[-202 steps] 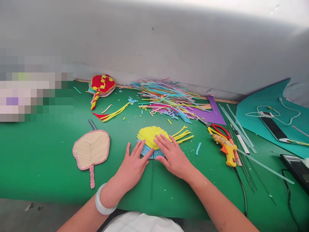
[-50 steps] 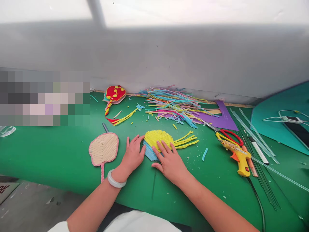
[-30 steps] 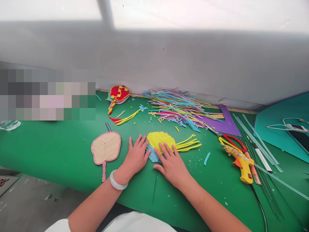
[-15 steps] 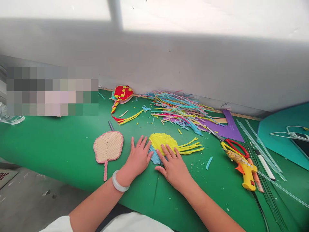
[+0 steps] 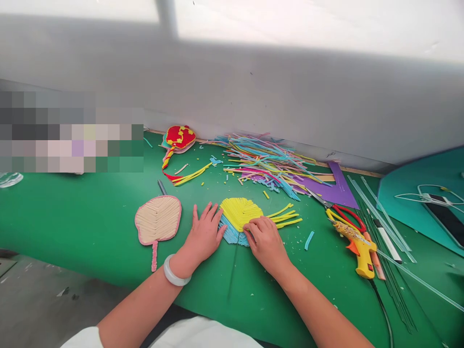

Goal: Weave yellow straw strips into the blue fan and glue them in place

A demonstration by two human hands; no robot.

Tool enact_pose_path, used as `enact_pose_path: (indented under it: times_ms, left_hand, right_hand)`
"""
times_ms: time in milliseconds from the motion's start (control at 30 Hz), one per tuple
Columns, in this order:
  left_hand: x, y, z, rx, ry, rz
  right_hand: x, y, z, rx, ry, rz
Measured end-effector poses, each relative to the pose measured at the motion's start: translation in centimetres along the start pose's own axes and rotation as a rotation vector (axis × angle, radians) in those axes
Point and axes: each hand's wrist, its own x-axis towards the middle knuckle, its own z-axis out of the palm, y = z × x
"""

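Note:
A round fan shape of yellow strips (image 5: 241,211) over a blue striped layer (image 5: 232,235) lies on the green table, with a thin dark wire running from its lower edge toward me. Loose yellow strip ends (image 5: 284,216) stick out to its right. My left hand (image 5: 205,233) rests flat with fingers spread, its thumb by the blue layer's left edge. The fingers of my right hand (image 5: 266,241) are pinched together at the yellow part's lower right edge; what they hold is too small to make out. A beige fan with pink edging (image 5: 159,220) lies to the left.
A red fan (image 5: 180,137) and a heap of coloured strips (image 5: 268,157) lie at the back. Scissors (image 5: 350,217), a yellow glue gun (image 5: 364,258), a white marker (image 5: 387,241), clear sticks and wires are on the right. A phone (image 5: 449,220) lies far right.
My right hand's spread fingers have drawn together and shifted off the yellow strips to their lower right edge, uncovering more of them. The view has shifted slightly.

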Motion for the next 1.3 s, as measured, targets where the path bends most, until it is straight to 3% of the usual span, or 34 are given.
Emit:
enact_pose_path:
  times_ms: [500, 1300]
  left_hand:
    - [-0.08, 0.1, 0.15, -0.011, 0.005, -0.009]
    - [0.03, 0.06, 0.17, -0.028, 0.018, -0.014]
  right_hand:
    - [0.51, -0.36, 0.2, -0.071, -0.008, -0.1]
    - [0.66, -0.63, 0.42, -0.08, -0.001, -0.072]
